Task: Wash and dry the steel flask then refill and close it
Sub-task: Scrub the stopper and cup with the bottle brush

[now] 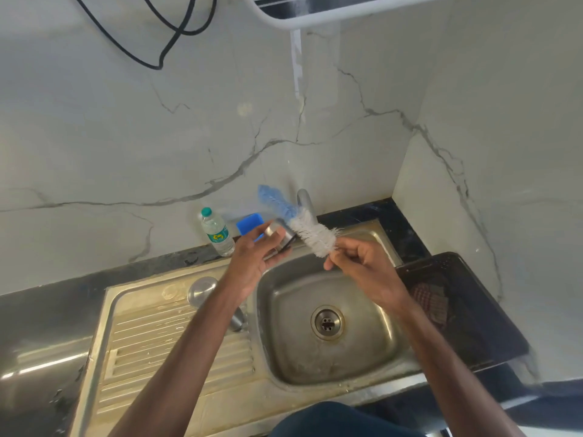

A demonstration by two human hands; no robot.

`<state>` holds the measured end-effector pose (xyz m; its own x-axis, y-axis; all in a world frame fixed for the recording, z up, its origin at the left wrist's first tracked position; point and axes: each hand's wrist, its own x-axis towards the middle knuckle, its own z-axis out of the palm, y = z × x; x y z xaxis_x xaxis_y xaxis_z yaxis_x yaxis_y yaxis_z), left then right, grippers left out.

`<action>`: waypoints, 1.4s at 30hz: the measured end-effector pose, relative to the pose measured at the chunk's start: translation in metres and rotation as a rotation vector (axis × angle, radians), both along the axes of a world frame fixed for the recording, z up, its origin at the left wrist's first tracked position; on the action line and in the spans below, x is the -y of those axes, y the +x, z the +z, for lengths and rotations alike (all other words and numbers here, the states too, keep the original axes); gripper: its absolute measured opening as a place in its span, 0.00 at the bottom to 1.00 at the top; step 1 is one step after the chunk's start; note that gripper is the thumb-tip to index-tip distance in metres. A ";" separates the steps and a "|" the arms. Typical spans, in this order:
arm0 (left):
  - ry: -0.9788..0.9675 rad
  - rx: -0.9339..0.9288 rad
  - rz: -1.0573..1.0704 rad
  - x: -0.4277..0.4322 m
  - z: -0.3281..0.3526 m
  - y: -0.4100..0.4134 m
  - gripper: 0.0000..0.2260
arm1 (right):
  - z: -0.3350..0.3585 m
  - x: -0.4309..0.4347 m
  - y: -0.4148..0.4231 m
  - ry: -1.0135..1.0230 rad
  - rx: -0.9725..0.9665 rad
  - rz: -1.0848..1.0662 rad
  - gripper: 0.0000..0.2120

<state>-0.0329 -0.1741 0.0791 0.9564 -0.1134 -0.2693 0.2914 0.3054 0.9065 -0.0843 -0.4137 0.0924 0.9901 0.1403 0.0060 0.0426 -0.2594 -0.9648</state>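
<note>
Fingers (276,256) of the left hand (249,263) curl round what looks like the small steel cap (273,230). The steel flask (202,291) lies on the sink's drainboard (176,348) at 8 o'clock from that hand, partly under the forearm, long axis roughly 10-to-4. Right hand (362,266) pinches the bottle brush (312,234) by its handle, bristles aiming at 10 o'clock, onto the cap. I'd guess the left hand fetches the flask, it's nearer.
</note>
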 end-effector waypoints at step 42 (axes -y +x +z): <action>0.117 0.182 -0.023 -0.003 0.026 -0.029 0.15 | -0.001 -0.031 -0.034 0.168 -0.118 0.013 0.22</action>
